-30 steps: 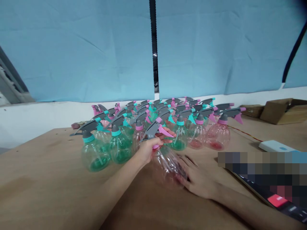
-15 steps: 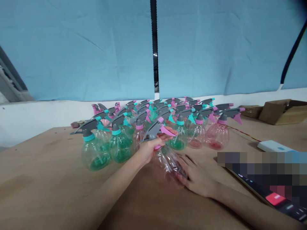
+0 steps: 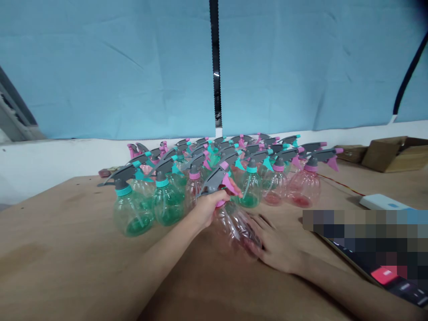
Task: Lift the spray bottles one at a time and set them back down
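A clear pinkish spray bottle [image 3: 236, 227] with a pink collar, grey head and pink trigger leans in the middle, its base toward the right. My left hand [image 3: 214, 203] is closed around its neck under the head, with fingertips showing by the trigger. Against the lower right side of the bottle my right hand [image 3: 272, 243] is pressed, steadying it with the fingers partly hidden behind the plastic. Just behind stand a green spray bottle [image 3: 169, 203] on the left, another green bottle [image 3: 250, 189] and a pink bottle [image 3: 304, 187] on the right.
Several more spray bottles with grey heads crowd toward the back of the wooden table [image 3: 67, 249]. To the right are a white box-like device [image 3: 383, 201] with a thin cable, a phone-like screen [image 3: 397, 278] partly pixelated, and open cardboard boxes [image 3: 384, 156]. Blue cloth hangs behind.
My left fingers, stretched out past the trigger before, have curled in around the neck and trigger. The trigger points more steeply down. My right hand stays on the bottle.
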`<action>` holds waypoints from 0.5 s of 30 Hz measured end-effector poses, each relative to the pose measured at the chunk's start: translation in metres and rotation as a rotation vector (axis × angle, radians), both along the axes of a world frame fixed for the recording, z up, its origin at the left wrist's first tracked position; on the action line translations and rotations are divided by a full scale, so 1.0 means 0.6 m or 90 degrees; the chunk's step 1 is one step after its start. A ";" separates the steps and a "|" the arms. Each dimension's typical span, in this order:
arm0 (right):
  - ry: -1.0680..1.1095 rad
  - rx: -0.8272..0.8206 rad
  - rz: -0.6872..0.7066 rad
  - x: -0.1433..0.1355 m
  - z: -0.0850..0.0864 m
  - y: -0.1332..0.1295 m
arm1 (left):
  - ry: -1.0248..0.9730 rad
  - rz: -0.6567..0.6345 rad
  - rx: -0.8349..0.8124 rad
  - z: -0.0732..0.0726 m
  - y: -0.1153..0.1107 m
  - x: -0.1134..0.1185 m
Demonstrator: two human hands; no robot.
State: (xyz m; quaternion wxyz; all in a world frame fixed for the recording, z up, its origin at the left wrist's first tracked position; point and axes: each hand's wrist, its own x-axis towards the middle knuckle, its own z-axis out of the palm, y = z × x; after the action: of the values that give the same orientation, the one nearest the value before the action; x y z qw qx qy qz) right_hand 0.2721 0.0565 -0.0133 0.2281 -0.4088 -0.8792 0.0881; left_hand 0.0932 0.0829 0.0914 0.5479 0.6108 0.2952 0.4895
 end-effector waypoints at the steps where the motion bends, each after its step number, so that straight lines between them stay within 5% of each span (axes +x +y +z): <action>1: -0.001 -0.001 0.000 -0.001 0.002 -0.001 | 0.019 0.002 -0.010 0.002 -0.001 0.000; 15: -0.005 0.009 0.011 0.000 0.000 -0.001 | 0.039 0.010 0.034 0.001 -0.003 0.000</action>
State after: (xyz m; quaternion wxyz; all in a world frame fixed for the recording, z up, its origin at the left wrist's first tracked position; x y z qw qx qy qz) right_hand 0.2724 0.0562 -0.0131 0.2271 -0.3997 -0.8843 0.0821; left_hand 0.0931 0.0813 0.0921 0.5182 0.6378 0.3033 0.4823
